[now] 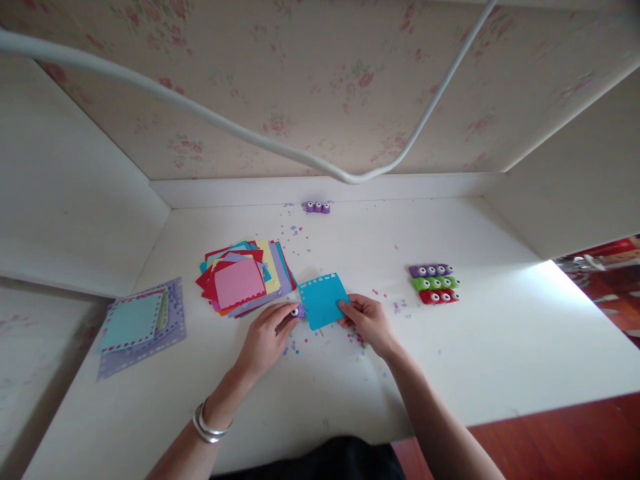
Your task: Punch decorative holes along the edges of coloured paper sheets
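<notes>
A blue paper square [323, 299] with punched holes along its top and left edges lies on the white desk [500, 347]. My right hand [367, 320] pinches its right edge. My left hand [267, 337] is closed around a small purple punch [297, 311] that sits at the square's left edge. A pile of coloured paper squares [245, 277] with a pink one on top lies just left of the hands.
Purple, green and red punches [434, 283] stand in rows at the right. Another purple punch [318, 207] sits by the back wall. Layered punched sheets [140, 323] lie far left. Paper confetti [295, 237] dots the desk. A white cable [350, 175] hangs overhead.
</notes>
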The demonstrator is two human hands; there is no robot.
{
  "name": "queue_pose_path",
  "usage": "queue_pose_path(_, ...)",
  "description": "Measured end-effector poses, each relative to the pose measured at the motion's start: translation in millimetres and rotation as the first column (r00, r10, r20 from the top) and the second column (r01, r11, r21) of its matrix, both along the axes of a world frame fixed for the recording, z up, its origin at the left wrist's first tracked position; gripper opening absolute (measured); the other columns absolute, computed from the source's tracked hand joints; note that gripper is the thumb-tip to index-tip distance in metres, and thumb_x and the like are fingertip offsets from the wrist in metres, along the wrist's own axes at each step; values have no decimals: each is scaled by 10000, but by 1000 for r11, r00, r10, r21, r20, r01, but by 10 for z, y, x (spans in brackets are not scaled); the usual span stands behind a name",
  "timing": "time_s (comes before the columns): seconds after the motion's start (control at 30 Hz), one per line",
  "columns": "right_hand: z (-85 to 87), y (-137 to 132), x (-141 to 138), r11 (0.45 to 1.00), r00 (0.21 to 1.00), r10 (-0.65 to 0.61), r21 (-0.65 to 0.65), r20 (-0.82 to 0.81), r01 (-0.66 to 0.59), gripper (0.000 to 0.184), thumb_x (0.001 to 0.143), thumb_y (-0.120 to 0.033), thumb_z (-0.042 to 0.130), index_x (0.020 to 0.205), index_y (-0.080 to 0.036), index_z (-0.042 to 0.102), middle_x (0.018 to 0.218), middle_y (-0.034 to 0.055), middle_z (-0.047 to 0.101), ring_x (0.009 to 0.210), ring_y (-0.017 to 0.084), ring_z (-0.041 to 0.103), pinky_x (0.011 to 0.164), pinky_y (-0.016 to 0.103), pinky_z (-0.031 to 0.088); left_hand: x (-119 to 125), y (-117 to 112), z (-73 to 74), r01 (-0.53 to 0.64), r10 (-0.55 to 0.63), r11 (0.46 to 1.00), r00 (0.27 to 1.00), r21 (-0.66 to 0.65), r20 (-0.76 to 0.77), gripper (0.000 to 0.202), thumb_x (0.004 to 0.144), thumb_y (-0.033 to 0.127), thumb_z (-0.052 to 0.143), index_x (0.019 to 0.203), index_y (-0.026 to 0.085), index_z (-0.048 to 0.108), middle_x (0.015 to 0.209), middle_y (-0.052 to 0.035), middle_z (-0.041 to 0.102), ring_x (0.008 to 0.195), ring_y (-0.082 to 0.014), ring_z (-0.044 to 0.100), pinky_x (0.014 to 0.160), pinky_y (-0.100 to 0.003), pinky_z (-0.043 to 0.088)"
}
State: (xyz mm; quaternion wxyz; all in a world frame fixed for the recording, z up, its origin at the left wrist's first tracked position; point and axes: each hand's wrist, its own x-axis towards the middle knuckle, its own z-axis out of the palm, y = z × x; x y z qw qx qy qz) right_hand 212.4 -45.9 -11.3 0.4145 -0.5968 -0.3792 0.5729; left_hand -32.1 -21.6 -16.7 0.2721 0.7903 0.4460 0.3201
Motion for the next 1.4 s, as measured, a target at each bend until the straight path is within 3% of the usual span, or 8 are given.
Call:
queue_pose_path(0.83, -54, 12, -19, 999, 999, -38, -6, -22, 37, 326, 797, -478, 644, 900, -170, 675, 668, 23, 671, 611, 152, 617, 603, 273, 520, -2, 9, -23, 63, -63, 996, 998, 58, -5, 276, 895, 203, 578, 1167, 244, 606, 1127, -41, 675, 1048, -177, 618, 941, -348, 511)
queue_pose_path(1.4, -98, -16, -21, 999, 994, -19, 52, 106, 14, 322, 839, -473, 590, 916, -175, 683, 669, 26, 679, 576, 143, 604, 553, 252, 488, 11, -1, -26, 54, -53, 998, 998, 43, -27, 290, 894, 216, 576, 1180, 247, 613, 1136, -53, 669, 1054, -194, 616, 937, -365, 516)
